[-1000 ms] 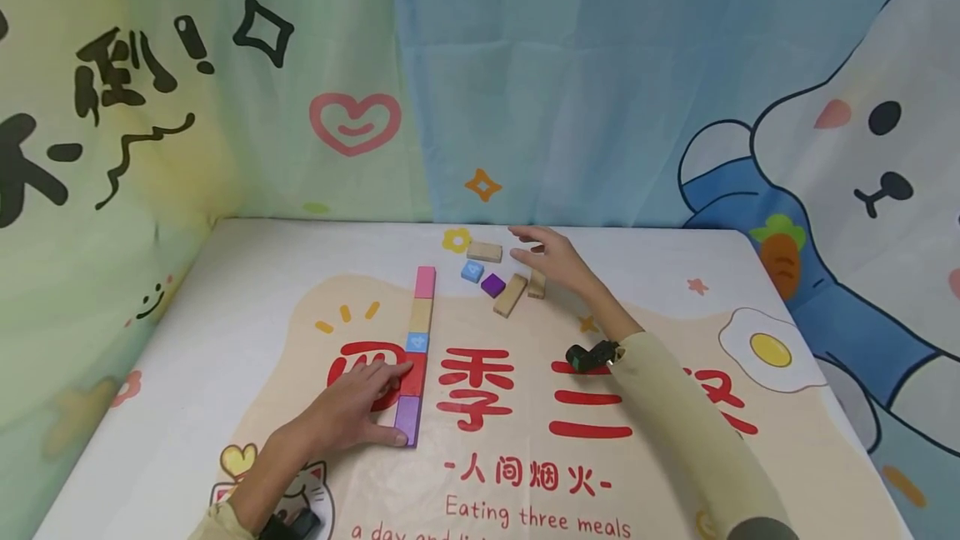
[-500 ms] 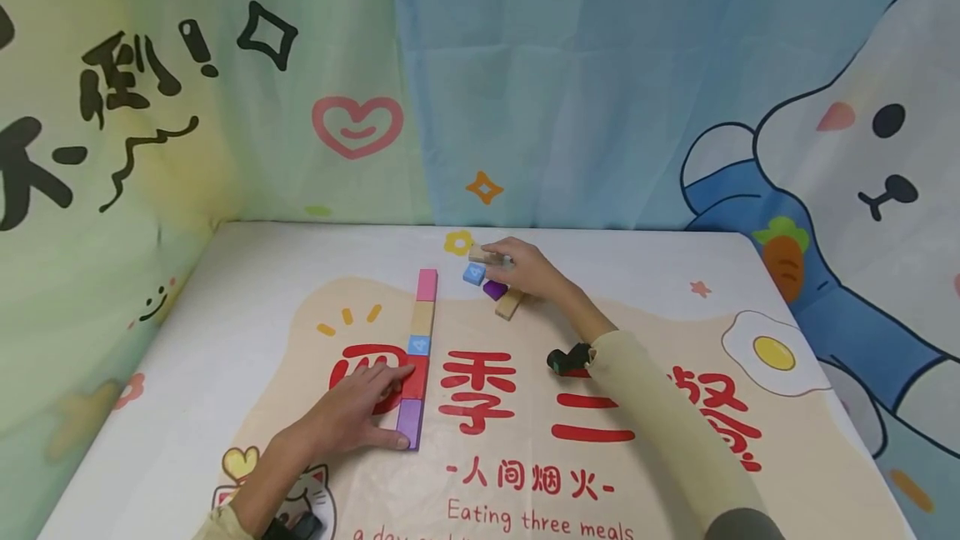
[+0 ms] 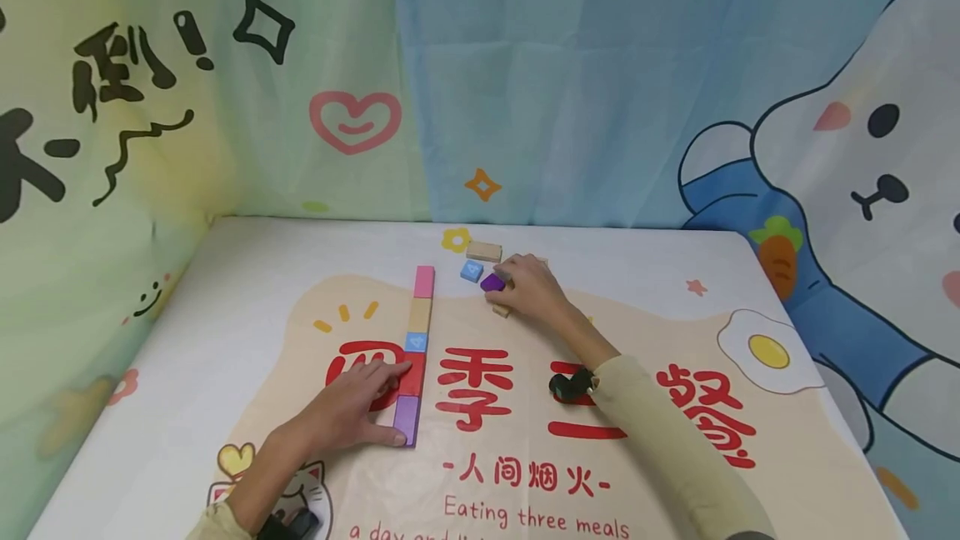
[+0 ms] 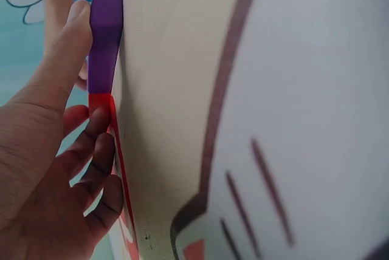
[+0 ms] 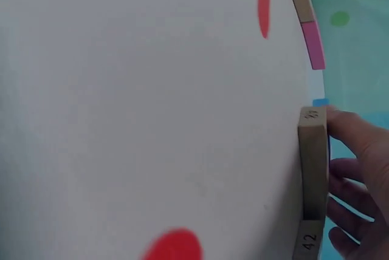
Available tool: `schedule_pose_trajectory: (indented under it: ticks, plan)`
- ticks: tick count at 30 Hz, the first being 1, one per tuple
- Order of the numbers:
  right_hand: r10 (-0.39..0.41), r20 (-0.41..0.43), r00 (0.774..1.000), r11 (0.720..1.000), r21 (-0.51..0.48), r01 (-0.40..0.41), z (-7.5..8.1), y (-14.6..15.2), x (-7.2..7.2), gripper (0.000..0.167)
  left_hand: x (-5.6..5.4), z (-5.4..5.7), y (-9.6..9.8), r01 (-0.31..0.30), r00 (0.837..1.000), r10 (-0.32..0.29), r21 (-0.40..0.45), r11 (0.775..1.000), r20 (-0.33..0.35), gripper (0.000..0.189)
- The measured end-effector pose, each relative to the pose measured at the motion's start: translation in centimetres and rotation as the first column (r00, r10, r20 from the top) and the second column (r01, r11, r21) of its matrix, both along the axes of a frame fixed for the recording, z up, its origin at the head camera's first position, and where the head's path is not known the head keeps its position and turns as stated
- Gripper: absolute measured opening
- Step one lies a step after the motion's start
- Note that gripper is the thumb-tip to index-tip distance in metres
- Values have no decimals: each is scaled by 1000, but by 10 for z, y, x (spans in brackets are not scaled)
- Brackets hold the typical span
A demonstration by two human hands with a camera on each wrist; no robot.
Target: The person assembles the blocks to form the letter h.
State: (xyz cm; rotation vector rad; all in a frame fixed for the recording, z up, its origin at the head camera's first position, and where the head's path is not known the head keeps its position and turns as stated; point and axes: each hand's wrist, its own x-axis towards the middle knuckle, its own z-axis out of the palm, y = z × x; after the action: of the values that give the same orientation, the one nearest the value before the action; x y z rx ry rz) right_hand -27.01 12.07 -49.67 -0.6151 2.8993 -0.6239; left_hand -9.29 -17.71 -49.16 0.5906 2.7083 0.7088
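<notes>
Row [image 3: 418, 360] of five blocks lying end to end on a table [image 3: 247, 265]: pink block [image 3: 424, 282] at 12 o'clock, then tan block [image 3: 420, 315], blue block [image 3: 416, 342], red block [image 3: 412, 382], and purple block [image 3: 406, 420] at 6. The left hand [image 3: 343, 408] sits on its 9 o'clock side, relaxed and gripping nothing, thumb against the purple block, fingertip on the red block; this probably steadies the line. Toward 1 o'clock, the right hand [image 3: 534, 286] bends over a loose purple block [image 3: 491, 282], digits seemingly placed to take it by its sides; whether they grip, I cannot tell. Close by lie a loose blue block [image 3: 472, 271] at its 10 o'clock and a loose tan block [image 3: 483, 252] near 12.
</notes>
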Motion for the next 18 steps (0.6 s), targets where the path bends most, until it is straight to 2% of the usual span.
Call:
schedule_pose_trajectory:
  ticks: [7, 18]
  plan:
    - [-51, -14, 999, 999, 5, 51, -4, -4, 3, 55, 1, 1, 0, -4, 1000, 4, -1, 1000, 7, 98]
    - [-84, -68, 994, 996, -13, 84, -8, -6, 4, 49, -1, 2, 0, -3, 1000, 3, -4, 1000, 9, 99]
